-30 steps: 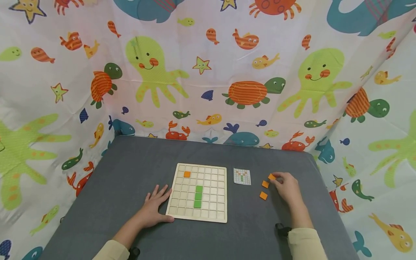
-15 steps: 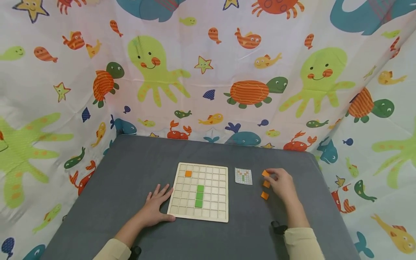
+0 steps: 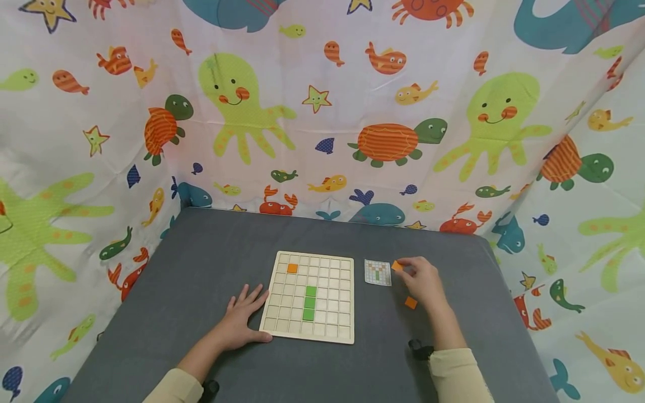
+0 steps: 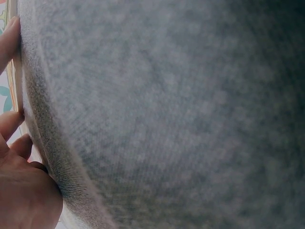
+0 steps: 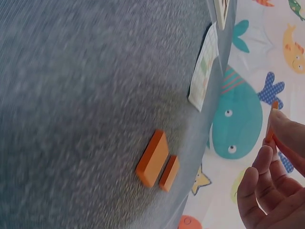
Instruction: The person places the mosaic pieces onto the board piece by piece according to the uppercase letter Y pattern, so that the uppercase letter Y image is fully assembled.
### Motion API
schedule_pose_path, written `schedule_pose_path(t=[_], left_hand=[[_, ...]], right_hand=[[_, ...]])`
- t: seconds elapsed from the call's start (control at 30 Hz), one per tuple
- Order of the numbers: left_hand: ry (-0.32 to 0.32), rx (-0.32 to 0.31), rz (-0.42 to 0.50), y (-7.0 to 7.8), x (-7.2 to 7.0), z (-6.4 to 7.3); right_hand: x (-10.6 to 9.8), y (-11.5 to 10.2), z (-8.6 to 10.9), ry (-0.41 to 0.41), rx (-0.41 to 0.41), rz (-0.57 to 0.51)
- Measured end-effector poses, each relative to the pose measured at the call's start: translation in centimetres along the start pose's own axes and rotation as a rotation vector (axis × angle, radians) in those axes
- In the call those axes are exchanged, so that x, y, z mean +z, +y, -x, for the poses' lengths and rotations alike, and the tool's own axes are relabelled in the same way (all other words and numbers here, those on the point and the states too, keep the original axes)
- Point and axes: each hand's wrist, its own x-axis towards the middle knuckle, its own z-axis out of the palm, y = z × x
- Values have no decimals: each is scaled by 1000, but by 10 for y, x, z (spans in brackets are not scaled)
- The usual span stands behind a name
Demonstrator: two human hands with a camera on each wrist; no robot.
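Observation:
Between thumb and fingertips my right hand (image 3: 422, 282) pinches an orange square tile (image 3: 397, 266), raised off the table in the right wrist view. Two more orange tiles (image 5: 153, 160) lie on the cloth below that hand; the head view shows just one, the other being hidden by the hand. My left hand (image 3: 241, 322) rests with spread fingers at the left edge of a wooden grid board (image 3: 332, 340), thumb at its lower corner. One orange tile (image 3: 292, 268) sits near the board's upper left, and several green tiles (image 3: 309, 303) form a column near its middle.
A small printed card (image 3: 377, 273) with a coloured grid pattern lies right of the board, close to my right hand. Grey cloth covers the table (image 3: 227, 240). A curtain (image 3: 302, 123) with sea animals hangs behind and on both sides.
My right hand has lifted one orange tile and carried it left toward the card, passing over the loose tiles. My left hand stays at the board's edge.

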Motion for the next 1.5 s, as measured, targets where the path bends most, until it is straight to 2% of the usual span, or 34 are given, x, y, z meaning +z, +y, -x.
schedule_pose_path(t=[0.67,0.93,1.5], left_hand=[[-4,-11,-4,3,-1,1],[-6,-15,-8,3,-1,1],[2,-9,-3,4,-1,2]], right_hand=[[25,-33,-2,-17,-62,-21],[35,-40,-4,-29,-113,-46],[51,-61,-4,-50,-144,-88]])
